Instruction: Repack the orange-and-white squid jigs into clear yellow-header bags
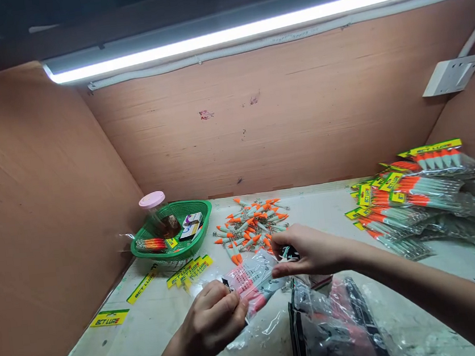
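My left hand (219, 317) is closed on the left end of a clear plastic packet (253, 279) with pink printing and pink content. At the packet's right end, my right hand (299, 251) is closed on its dark edge, thumb and fingers pinched together. The packet stretches between both hands above the white tabletop. Just behind it lies a loose pile of orange and pale green lures (253, 222). More clear bags with black edges and pink parts (335, 327) lie in front of my right hand.
A green basket (204, 227) with a pink-lidded jar (152, 200) stands back left. Yellow header cards (110, 318) lie left. Packed lures (415, 198) are heaped at right. Wooden panels surround the table; a light tube (267, 29) hangs above.
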`<state>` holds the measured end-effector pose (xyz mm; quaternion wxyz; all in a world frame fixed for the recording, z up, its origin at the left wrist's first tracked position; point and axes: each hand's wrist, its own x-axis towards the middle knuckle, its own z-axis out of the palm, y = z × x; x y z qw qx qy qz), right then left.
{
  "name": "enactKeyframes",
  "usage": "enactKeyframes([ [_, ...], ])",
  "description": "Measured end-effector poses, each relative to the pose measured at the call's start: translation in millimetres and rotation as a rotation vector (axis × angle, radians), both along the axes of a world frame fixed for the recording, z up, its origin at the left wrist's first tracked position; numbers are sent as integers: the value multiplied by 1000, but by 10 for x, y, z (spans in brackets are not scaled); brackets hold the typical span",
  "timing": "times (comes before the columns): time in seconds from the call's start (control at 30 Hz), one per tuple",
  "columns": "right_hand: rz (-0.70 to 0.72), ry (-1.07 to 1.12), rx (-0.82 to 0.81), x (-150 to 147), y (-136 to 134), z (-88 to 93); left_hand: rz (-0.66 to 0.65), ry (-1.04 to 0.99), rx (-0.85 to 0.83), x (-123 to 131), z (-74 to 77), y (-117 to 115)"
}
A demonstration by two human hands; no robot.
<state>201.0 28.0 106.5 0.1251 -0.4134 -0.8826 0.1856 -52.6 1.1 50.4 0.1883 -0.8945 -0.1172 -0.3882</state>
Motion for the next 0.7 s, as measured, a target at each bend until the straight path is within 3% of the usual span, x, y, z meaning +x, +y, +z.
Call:
enactKeyframes([
  [0.17,-33,82,6,-3,138,-80,-12,-47,-79,1,-94,-38],
  [0.27,-258,192,107,268,428,-88,19,-305,-311,-83,-143,38],
  [0.37,-482,309,175,623,744,-62,201,-794,-602,-194,-66,330],
  [0.47,-546,405,172,739,902,-66,262,-1001,-742,-190,97,761],
  [0.57,-477,499,150,591,848,-68,172,-1119,-993,-37,230,1069],
  [0.7,-381,603,108,426,623,41,-39,-1121,-1370,169,274,1071],
])
